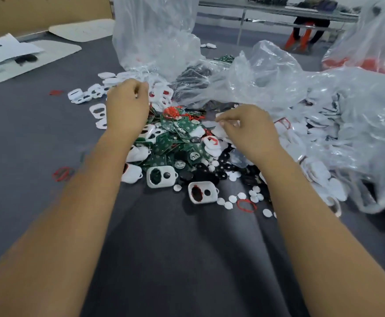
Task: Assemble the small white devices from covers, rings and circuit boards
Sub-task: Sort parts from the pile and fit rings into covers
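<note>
2 bare forearms reach out over a grey table (pixel 187 259) toward a mixed heap of parts. Left hand (pixel 127 104) is over the far left edge of the heap, back of hand up, fingers curled under; whether they have hold of anything cannot be told from here. Right hand (pixel 248 126) sits lower and to the right, thumb and fingertips drawn together on a small white piece (pixel 221 128) at the heap's right side; the piece is blurred, type unclear.

Heap contents: green circuit boards (pixel 175 133) piled in the middle, between the 2 hands. Red rings (pixel 173 112) lie tangled on top of the boards at the far side; 1 loose red ring (pixel 246 205) lies flat on the table near the right forearm, another (pixel 62 173) lies well apart to the left. White covers (pixel 97 113) are scattered past the left hand. 2 white housings with oval openings lie at the near edge: 1 (pixel 161 177) just beside the boards, 1 (pixel 203 192) nearer the viewer, with red showing in its opening. Small white discs (pixel 232 199) are strewn beside the second housing. Black parts (pixel 203 172) lie between housings and boards.

Clear plastic bags (pixel 267 83) are crumpled behind and right of the heap; 1 upright bag (pixel 154 33) stands at the far side. White sheets (pixel 26 58) lie at far left.
</note>
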Tool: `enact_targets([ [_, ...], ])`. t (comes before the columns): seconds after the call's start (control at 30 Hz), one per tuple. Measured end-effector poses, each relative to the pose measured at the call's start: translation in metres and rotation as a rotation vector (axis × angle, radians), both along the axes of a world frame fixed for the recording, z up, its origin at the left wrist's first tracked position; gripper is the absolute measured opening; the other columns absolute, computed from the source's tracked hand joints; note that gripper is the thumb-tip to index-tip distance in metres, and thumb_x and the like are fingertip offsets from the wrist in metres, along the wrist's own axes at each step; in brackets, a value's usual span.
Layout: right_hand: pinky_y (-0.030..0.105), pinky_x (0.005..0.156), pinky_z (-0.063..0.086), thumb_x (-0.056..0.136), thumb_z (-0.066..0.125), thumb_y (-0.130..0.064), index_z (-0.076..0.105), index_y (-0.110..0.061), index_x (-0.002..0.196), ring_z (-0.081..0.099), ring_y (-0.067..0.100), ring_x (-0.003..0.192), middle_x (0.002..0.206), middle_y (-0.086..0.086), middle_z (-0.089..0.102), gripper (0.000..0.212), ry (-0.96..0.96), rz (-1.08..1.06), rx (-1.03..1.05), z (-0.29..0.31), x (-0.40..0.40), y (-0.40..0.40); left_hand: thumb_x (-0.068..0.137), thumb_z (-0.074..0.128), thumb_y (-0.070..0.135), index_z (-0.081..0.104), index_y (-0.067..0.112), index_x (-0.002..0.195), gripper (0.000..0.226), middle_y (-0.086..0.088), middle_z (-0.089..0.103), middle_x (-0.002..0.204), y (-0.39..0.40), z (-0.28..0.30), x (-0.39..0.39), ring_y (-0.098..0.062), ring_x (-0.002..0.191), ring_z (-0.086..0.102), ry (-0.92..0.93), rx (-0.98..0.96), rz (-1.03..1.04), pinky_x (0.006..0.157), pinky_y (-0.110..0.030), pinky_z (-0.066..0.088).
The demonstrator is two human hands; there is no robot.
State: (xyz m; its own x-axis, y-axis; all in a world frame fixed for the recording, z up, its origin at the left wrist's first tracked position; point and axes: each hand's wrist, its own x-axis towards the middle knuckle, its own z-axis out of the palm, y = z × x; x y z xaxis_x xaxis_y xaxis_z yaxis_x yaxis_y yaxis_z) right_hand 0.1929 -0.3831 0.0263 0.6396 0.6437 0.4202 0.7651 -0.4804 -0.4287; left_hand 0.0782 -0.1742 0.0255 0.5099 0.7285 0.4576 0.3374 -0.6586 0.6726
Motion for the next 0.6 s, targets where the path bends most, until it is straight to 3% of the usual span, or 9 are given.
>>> enact_targets([
  [0.1, 0.036, 0.100, 0.029, 0.090, 0.053, -0.021, 0.075, -0.023, 0.103, 0.053, 0.025, 0.111, 0.108, 0.001, 0.071, 0.025, -0.137, -0.108, -0.219, -0.008, 0.000, -0.016, 0.104, 0.040, 0.028, 0.053, 0.011, 0.094, 0.024, -0.003, 0.062, 0.079, -0.035, 0.001, 0.004, -0.014, 0.065, 0.065, -0.220, -0.299, -0.129, 0.061, -0.033, 0.051],
  [0.2, 0.035, 0.099, 0.024, 0.084, 0.051, -0.017, 0.072, -0.013, 0.099, 0.047, 0.028, 0.114, 0.112, 0.003, 0.066, 0.025, -0.145, -0.190, -0.364, -0.013, -0.005, -0.028, 0.105, 0.040, 0.024, 0.052, 0.020, 0.092, 0.018, -0.004, 0.066, 0.077, -0.069, -0.004, 0.009, -0.003, 0.050, 0.061, -0.348, -0.472, -0.198, 0.047, -0.017, 0.044],
  [0.27, 0.037, 0.098, 0.026, 0.084, 0.050, -0.016, 0.069, -0.009, 0.094, 0.047, 0.030, 0.111, 0.110, 0.007, 0.064, 0.023, -0.180, -0.239, -0.312, -0.012, -0.013, -0.028, 0.105, 0.040, 0.022, 0.051, 0.022, 0.091, 0.017, -0.010, 0.068, 0.085, -0.088, -0.012, 0.013, -0.006, 0.052, 0.062, -0.424, -0.563, -0.217, 0.047, -0.018, 0.044],
  [0.37, 0.038, 0.093, 0.036, 0.086, 0.052, -0.013, 0.072, -0.013, 0.108, 0.051, 0.032, 0.109, 0.111, 0.009, 0.064, 0.029, -0.146, -0.180, -0.111, -0.010, -0.026, -0.021, 0.104, 0.043, 0.018, 0.050, 0.011, 0.101, 0.011, -0.008, 0.066, 0.085, -0.115, -0.025, 0.020, -0.009, 0.056, 0.066, -0.521, -0.664, -0.216, 0.052, -0.022, 0.049],
  [0.5, 0.040, 0.085, 0.044, 0.089, 0.054, -0.020, 0.070, -0.019, 0.114, 0.051, 0.032, 0.107, 0.109, 0.011, 0.059, 0.030, -0.056, -0.032, -0.216, -0.020, -0.032, -0.011, 0.103, 0.046, 0.015, 0.048, 0.016, 0.095, 0.008, -0.001, 0.061, 0.081, -0.127, -0.037, 0.018, -0.011, 0.065, 0.071, -0.609, -0.675, -0.214, 0.060, -0.023, 0.055],
  [0.6, 0.039, 0.083, 0.043, 0.089, 0.061, -0.028, 0.072, -0.021, 0.105, 0.052, 0.030, 0.106, 0.106, 0.006, 0.060, 0.020, -0.052, -0.043, -0.211, -0.026, -0.029, -0.010, 0.102, 0.043, 0.013, 0.043, 0.020, 0.094, 0.010, -0.015, 0.064, 0.099, -0.121, -0.041, 0.014, -0.015, 0.072, 0.073, -0.633, -0.712, -0.219, 0.067, -0.026, 0.058],
])
